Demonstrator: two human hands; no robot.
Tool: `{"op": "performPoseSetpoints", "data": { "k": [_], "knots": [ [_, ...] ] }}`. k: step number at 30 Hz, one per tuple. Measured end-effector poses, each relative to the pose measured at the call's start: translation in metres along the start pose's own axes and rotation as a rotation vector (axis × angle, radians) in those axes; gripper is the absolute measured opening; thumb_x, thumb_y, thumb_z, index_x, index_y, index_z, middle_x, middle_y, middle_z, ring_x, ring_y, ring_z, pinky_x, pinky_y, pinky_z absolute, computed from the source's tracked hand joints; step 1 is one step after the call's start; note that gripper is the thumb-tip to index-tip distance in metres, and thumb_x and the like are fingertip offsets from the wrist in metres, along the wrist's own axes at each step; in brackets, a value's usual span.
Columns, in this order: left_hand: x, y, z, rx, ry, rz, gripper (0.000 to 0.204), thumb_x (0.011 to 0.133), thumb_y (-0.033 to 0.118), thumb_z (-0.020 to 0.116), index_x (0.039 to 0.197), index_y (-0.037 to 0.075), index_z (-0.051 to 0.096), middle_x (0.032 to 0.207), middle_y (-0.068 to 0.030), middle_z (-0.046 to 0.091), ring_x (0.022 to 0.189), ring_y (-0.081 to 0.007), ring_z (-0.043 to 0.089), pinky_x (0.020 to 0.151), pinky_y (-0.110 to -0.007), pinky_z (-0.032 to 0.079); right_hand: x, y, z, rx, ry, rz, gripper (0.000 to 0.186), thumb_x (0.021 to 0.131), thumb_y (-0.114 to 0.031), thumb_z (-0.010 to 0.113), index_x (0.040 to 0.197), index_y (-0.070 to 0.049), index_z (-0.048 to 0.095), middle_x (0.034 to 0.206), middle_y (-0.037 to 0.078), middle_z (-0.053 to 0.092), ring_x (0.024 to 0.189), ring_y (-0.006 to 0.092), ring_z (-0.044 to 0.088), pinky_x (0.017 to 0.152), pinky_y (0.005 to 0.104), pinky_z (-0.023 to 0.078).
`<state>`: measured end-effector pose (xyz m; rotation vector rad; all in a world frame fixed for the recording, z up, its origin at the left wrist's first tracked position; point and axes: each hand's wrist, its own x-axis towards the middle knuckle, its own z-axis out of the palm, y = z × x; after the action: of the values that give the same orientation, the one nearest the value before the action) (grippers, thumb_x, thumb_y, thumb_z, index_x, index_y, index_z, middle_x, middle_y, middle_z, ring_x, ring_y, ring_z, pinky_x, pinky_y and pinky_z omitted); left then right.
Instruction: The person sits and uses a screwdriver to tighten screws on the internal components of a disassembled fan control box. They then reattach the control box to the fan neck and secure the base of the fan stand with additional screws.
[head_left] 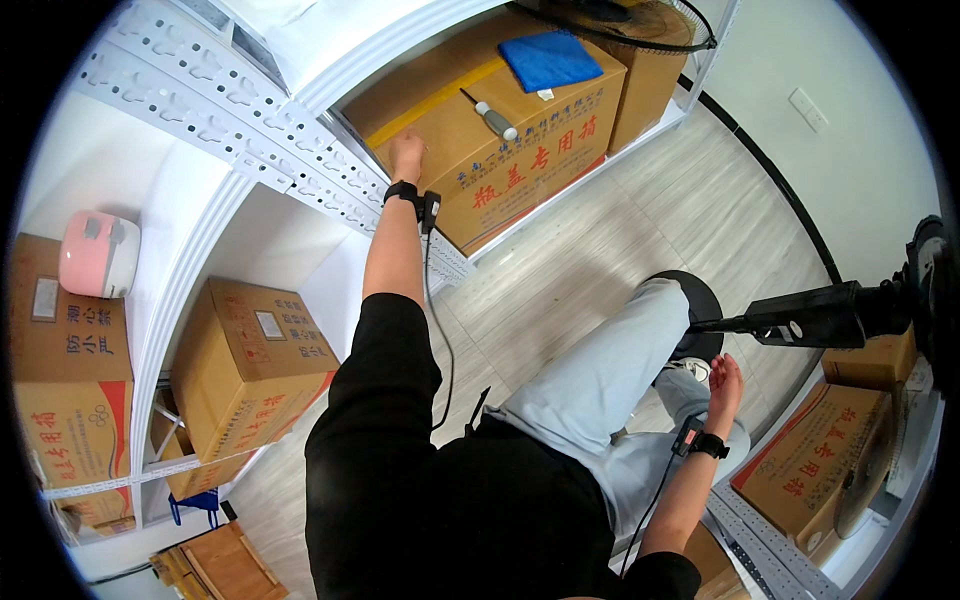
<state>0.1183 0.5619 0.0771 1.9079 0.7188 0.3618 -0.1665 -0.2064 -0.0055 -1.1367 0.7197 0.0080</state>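
My left arm reaches forward, and my left hand [407,155] is at the left end of a large cardboard box [540,165] on a shelf. Its fingers look curled in; whatever they may hold is hidden. To the right of that hand, a screwdriver [490,116] with a grey-green handle lies on the box top. Beyond it a folded blue cloth [550,62] lies on the same box. Down beside my leg hangs my right hand [725,388], empty, with loosely bent fingers slightly apart. Nearest to it is a black stand fan's pole [790,318].
White perforated shelving [230,95] runs along the left, holding cartons [250,370] and a pink-and-white appliance [100,253]. A round fan grille [640,25] sits at the back. The fan's round black base [697,295] stands by my foot. More cartons [810,455] fill the right-hand shelf.
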Motion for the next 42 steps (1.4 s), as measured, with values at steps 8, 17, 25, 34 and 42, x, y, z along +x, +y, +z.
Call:
{"op": "performPoseSetpoints", "data": {
  "k": [8,17,25,34,42],
  "knots": [
    [-0.045,0.023,0.042,0.978,-0.109,0.333,0.045,0.097,0.039,0.049,0.107,0.001,0.069,0.112,-0.0253,0.067,0.104,-0.0389,0.066,0.090,-0.049,0.052,-0.005,0.001,-0.012,0.008,0.087,-0.009,0.026,0.096,-0.022,0.062,0.117,-0.007,0.062,0.100,0.004,0.070,0.086,0.0113,0.067,0.068,0.0221,0.051],
    [-0.017,0.025,0.059,-1.217,-0.615,-0.278,0.028,0.093,0.026,0.043,0.088,0.002,0.056,0.073,-0.0069,0.054,0.056,-0.0191,0.044,0.047,-0.032,0.034,-0.003,0.007,-0.004,0.027,0.059,0.003,0.026,0.097,-0.023,0.062,0.117,-0.006,0.063,0.102,0.004,0.070,0.087,0.0115,0.067,0.069,0.0220,0.050],
    [-0.037,0.070,0.119,0.264,-0.110,0.085,0.069,0.094,0.063,0.042,0.096,-0.001,0.067,0.088,-0.0207,0.068,0.083,-0.0326,0.063,0.073,-0.042,0.049,-0.008,0.001,-0.002,0.027,0.024,-0.010,0.028,0.096,-0.028,0.064,0.117,-0.009,0.064,0.108,0.004,0.071,0.091,0.0104,0.067,0.072,0.0218,0.048],
    [-0.041,0.054,0.148,-0.357,-0.416,0.145,0.039,0.095,0.040,0.064,0.103,0.003,0.071,0.099,-0.0080,0.069,0.084,-0.0151,0.063,0.073,-0.030,0.049,-0.032,-0.035,0.022,0.004,0.010,-0.079,0.025,0.097,-0.023,0.060,0.117,-0.008,0.063,0.106,0.004,0.071,0.093,0.0100,0.066,0.078,0.0251,0.051],
    [-0.343,0.177,0.202,-0.288,-0.854,0.383,0.032,0.102,0.032,0.053,0.094,0.004,0.066,0.088,-0.0011,0.065,0.080,-0.0087,0.057,0.072,-0.027,0.046,-0.103,-0.077,0.098,-0.017,-0.275,-0.275,0.052,0.101,-0.046,0.052,0.133,-0.005,0.055,0.128,0.010,0.061,0.120,0.0194,0.057,0.095,0.0341,0.049]
  ]
}}
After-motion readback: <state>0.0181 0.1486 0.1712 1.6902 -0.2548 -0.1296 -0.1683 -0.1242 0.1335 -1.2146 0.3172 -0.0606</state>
